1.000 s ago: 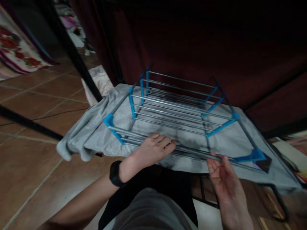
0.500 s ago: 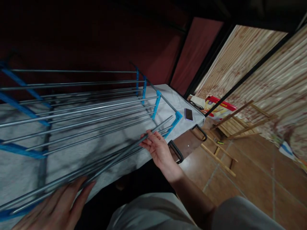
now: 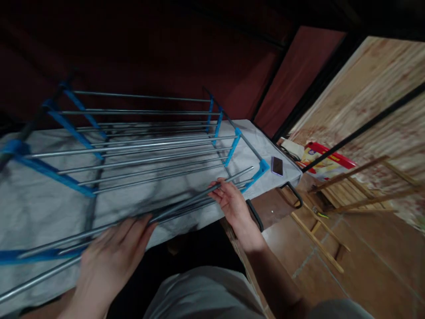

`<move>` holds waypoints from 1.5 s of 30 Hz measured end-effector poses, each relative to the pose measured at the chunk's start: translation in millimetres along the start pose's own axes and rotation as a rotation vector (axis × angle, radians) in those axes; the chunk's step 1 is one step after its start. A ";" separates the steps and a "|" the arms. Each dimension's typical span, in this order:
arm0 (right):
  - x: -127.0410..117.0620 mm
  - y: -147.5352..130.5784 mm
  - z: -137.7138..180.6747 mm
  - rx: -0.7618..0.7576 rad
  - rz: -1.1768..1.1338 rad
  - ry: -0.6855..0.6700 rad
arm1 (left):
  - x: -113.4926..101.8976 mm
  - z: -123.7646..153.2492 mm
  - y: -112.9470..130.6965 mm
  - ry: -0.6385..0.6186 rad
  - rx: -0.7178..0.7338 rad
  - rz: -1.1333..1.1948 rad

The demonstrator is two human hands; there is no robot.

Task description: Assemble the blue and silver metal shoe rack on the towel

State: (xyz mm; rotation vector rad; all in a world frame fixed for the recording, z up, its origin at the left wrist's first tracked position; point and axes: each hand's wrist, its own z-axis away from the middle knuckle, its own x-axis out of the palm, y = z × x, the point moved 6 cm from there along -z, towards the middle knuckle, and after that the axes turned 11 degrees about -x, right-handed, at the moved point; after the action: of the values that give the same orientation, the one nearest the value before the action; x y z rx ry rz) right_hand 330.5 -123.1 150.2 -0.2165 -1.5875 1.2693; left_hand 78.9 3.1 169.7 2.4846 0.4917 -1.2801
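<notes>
A long grey metal tube (image 3: 186,203) runs slantwise across the front of a rack of metal rods (image 3: 159,144) with blue plastic end brackets (image 3: 257,176). My right hand (image 3: 234,206) pinches the tube near its far end, which points toward the front right bracket. Curled over the tube farther left is my left hand (image 3: 116,250), and the tube comes out beyond it toward the lower left. Other front rods lie close beneath the tube. My left fingers hide part of where these rods cross.
The rack lies on a table with a whitish cloth (image 3: 195,223). A phone (image 3: 277,166) rests at the right end. Black handles (image 3: 294,195) show by the table edge. A wooden folding chair (image 3: 358,195) and a red-and-yellow box (image 3: 327,161) are farther right.
The view has swung left, bringing more of the rack's left end into sight. The tube's near part now shows beyond my left hand, apart from the rack's front rod. Both hands still hold it.
</notes>
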 end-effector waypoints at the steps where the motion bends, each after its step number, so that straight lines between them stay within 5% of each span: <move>1: -1.1 1.3 -2.4 0.015 -0.002 -0.025 | -0.9 -4.9 4.9 0.004 -0.063 -0.038; 13: -26.9 16.1 -32.6 0.121 0.110 -0.025 | -2.5 -27.6 17.0 -0.103 0.003 -0.392; 24: -44.1 27.4 32.4 0.174 0.173 -0.020 | -16.2 29.0 9.2 -0.096 0.055 -0.340; 31: -87.7 64.0 55.3 0.324 0.137 0.038 | 11.5 58.3 21.7 -0.109 0.125 -0.292; 39: -118.4 103.9 34.6 0.398 0.151 0.081 | 60.0 74.4 17.6 -0.233 0.068 -0.213; 45: -127.8 117.4 19.1 0.356 0.164 0.056 | 73.6 72.1 17.1 -0.289 0.045 -0.251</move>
State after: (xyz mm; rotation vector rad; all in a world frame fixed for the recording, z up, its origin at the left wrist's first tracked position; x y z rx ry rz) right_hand 320.9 -171.0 -17.4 -0.1572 -1.2896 1.6346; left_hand 74.4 -30.2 70.7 2.2706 0.7237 -1.7305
